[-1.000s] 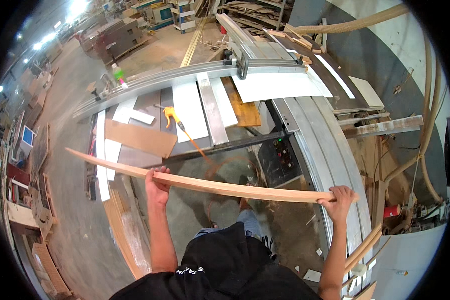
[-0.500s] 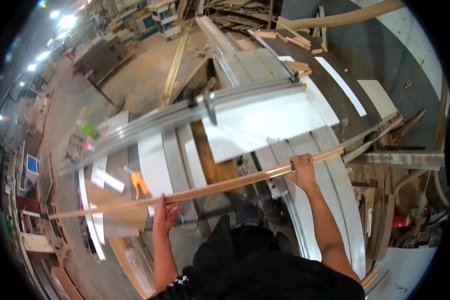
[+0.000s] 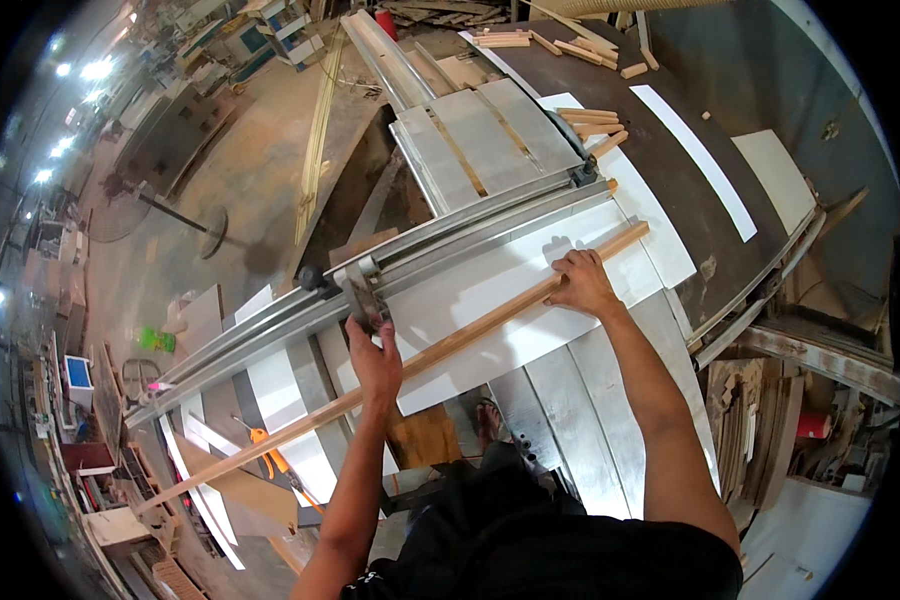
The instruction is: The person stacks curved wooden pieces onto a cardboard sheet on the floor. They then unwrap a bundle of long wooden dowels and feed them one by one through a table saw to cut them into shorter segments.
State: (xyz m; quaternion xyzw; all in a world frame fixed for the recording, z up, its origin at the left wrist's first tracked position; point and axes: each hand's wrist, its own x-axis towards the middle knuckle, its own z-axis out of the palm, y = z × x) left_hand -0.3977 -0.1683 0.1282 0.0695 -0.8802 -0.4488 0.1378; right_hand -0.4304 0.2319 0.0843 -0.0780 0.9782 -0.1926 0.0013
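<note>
wood strip [image 3: 485, 322]: over white board [image 3: 460, 298], left end well past board's left edge | right hand [image 3: 582, 282]: fingers clamped on strip near right end | left hand [image 3: 375, 365]: at metal stop [image 3: 360, 292], thumb apart from fingers, can't tell if gripping | room: bare board between strip and fence [image 3: 500, 230]

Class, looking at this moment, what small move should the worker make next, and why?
Probably push the wooden strip toward the metal rail with the right hand: that hand grips the strip, and a band of white board shows between strip and rail, while the left hand is up at the metal stop.
</note>
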